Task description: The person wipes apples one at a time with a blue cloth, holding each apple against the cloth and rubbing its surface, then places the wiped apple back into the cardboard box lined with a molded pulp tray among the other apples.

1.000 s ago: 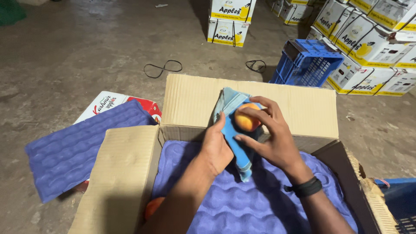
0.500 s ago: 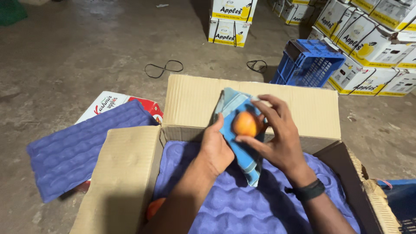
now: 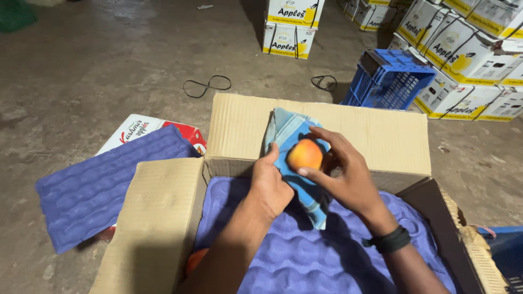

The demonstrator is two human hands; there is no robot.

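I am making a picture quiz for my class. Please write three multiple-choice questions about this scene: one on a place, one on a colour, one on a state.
1. Where is the apple?
A. on the floor
B. against the blue cloth, between both hands
C. in the blue crate

2. What colour is the moulded tray inside the open cardboard box?
A. purple
B. green
C. white

3. What state is the right hand in?
A. flat and empty
B. out of view
C. fingers curled round the apple

Answers: 1 B, the left hand backs the cloth under the fruit; 2 A, the tray is purple; 3 C, the fingers wrap the apple.
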